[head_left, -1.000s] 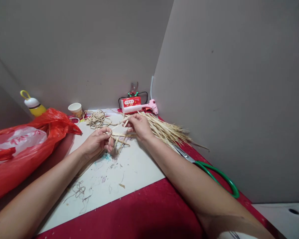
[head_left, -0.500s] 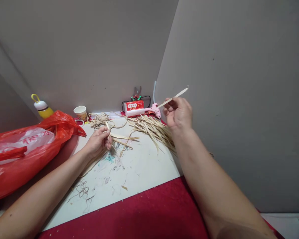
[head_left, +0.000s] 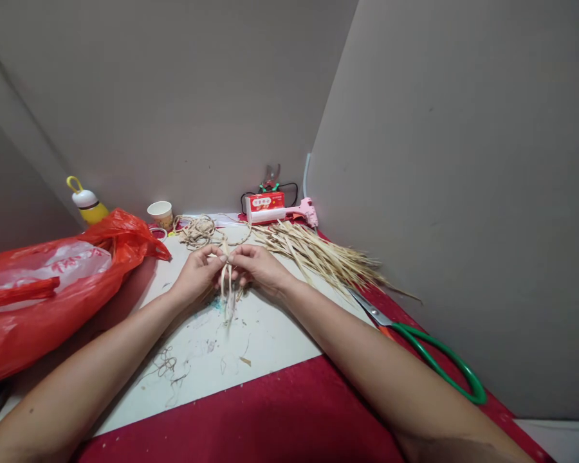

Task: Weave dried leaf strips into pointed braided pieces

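Observation:
My left hand (head_left: 203, 269) and my right hand (head_left: 257, 267) meet over the white board (head_left: 251, 341). Both pinch pale, flat straw strips (head_left: 228, 296) between thumb and forefinger, tips almost touching. Two or more strip ends hang down below the fingers, and a short piece sticks up above them. How the strips cross at the pinch is hidden by my fingertips. Behind my right hand lies a bundle of dry straw strips (head_left: 318, 254). A tangle of twisted cord (head_left: 197, 231) sits just beyond my left hand.
Left lies a red plastic bag (head_left: 125, 247), with a yellow-and-white bottle (head_left: 91, 204) behind it. A paper cup (head_left: 161, 213), a red box (head_left: 265, 202) and a pink glue gun (head_left: 305, 211) stand along the back wall. Green-handled scissors (head_left: 429, 350) rest at the right.
My right hand has come down and left from beside the glue gun, bringing its strip to my left hand. The scissors and more of the straw bundle are now uncovered.

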A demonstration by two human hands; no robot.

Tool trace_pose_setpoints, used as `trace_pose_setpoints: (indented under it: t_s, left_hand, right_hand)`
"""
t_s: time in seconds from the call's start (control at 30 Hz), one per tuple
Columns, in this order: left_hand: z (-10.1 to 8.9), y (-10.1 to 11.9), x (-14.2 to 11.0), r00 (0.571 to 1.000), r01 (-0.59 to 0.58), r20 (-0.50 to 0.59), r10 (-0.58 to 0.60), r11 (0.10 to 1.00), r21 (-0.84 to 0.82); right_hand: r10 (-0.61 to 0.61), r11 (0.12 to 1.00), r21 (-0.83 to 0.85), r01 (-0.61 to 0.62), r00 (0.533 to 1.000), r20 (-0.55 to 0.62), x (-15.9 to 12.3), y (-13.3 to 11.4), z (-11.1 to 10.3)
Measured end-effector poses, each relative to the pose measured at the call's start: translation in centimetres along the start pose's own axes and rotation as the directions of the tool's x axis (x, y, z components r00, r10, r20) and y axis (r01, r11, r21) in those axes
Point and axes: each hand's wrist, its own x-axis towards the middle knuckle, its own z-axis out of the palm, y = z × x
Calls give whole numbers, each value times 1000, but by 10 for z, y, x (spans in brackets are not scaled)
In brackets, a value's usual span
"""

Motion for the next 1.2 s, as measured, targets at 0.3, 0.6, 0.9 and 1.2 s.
trace_pose_setpoints:
  t_s: [0.3,0.6,0.9,1.2]
  left_hand:
    - [-2,-7,-2,987,-154,-15,162,961,231]
    - [-9,-16,0,971,-227,10,238,912,342]
    - [-14,-19,-1,937,-339,129,324,758,557]
    - [-15,-17,-3,924,-362,188,332,607,707]
  right_hand:
    - [-129,987,-110,116,983,-127,3,6,9]
    - [-438,824,-494,277,865,-245,-16,-101,-44]
    - [-586,265,-960,-89,776,-234,-14,-112,-130]
    - [-43,356,-930,-90,993,-112,-13,-31,-154]
